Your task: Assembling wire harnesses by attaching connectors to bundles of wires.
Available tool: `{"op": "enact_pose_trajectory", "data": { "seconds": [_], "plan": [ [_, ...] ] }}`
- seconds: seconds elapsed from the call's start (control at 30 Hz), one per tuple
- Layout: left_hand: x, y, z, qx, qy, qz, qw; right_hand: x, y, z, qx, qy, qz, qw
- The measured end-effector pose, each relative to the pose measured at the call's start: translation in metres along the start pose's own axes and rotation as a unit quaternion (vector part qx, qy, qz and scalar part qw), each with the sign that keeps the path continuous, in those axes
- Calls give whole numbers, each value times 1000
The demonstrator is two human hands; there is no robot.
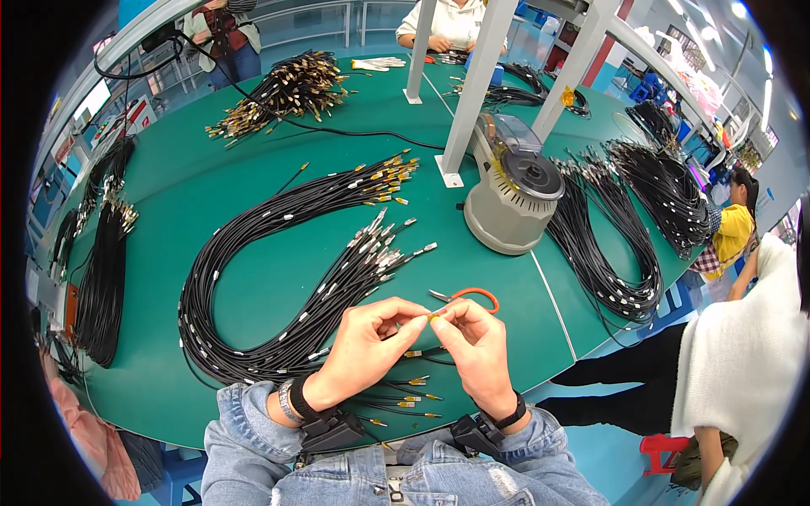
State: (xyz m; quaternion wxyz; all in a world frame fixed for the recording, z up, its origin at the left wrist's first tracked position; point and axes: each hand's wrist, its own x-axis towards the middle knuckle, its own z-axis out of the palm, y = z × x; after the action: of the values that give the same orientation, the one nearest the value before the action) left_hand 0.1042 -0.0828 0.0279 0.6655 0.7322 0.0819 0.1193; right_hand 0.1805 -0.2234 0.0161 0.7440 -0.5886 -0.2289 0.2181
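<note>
My left hand (367,346) and my right hand (477,346) meet over the front of the green table (211,202). Between their fingertips they pinch the gold-tipped end of a thin black cable (432,314). Its wire (429,351) hangs down between the palms. Under my wrists lie several more cable ends with gold tips (405,403). A large looped bundle of black cables (278,253) curves across the table left of my hands. Small orange-handled scissors (468,294) lie just beyond my right hand.
A grey tape dispenser machine (510,190) stands behind the scissors beside white frame posts (472,84). More cable bundles lie at the right (616,236), far left (105,270) and back (287,88). A person in white (742,354) sits at my right; others work at the far side.
</note>
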Motion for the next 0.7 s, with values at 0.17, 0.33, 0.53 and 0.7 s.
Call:
{"op": "enact_pose_trajectory", "data": {
  "seconds": [0.17, 0.33, 0.53, 0.7],
  "plan": [
    [0, 0, 1, -18, -2, -2, 1000, 0, 0, -2, -1, -1, 4, 1000],
    [-1, 4, 0, -22, -10, -1, 1000, 0, -1, -3, -4, -9, -3, 1000],
    [0, 3, 0, -18, -13, -13, 1000, 0, -2, -5, -25, -17, -21, 999],
    [1, -1, 0, -15, -12, -14, 1000, 0, -4, -5, -16, -24, -5, 1000]
  ]
}}
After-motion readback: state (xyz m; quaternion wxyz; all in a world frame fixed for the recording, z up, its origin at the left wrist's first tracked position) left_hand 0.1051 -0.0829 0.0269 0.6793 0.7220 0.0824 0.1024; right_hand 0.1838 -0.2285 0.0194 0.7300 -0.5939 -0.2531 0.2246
